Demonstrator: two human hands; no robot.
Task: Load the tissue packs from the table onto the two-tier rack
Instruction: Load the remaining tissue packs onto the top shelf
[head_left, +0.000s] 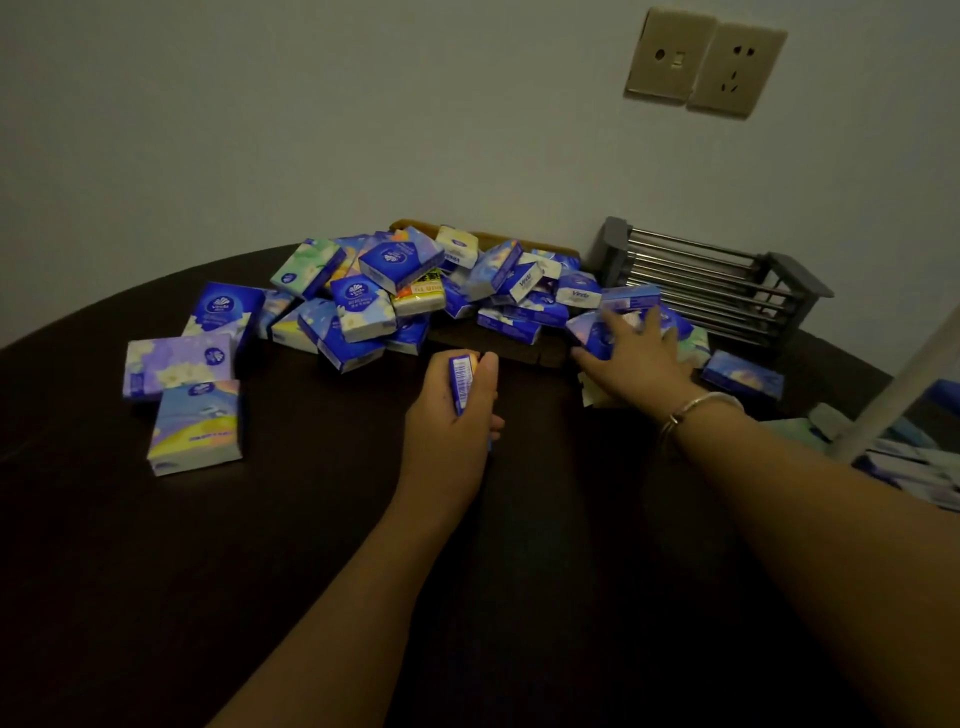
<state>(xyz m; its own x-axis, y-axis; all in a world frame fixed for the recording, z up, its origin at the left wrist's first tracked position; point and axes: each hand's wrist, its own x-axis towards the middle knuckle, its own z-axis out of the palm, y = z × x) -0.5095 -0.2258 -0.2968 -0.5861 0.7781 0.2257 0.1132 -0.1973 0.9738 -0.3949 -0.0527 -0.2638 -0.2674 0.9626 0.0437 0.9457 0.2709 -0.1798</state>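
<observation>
Several blue and pastel tissue packs lie in a loose heap (395, 291) across the far side of the dark table (291, 519). My left hand (452, 431) grips one blue tissue pack (462, 382) upright on its edge, in front of the heap. My right hand (636, 353) reaches into the heap's right end, fingers spread over a blue pack (592, 332) there. A silver bracelet (696, 410) circles that wrist. Part of a white rack post (893, 384) with packs below it shows at the right edge.
A grey metal-bar rack (717, 286) stands at the back right against the wall. A wooden block (493, 241) lies behind the heap. Two wall sockets (706, 62) sit high on the wall. Single packs lie apart at the left (200, 426) and right (743, 374).
</observation>
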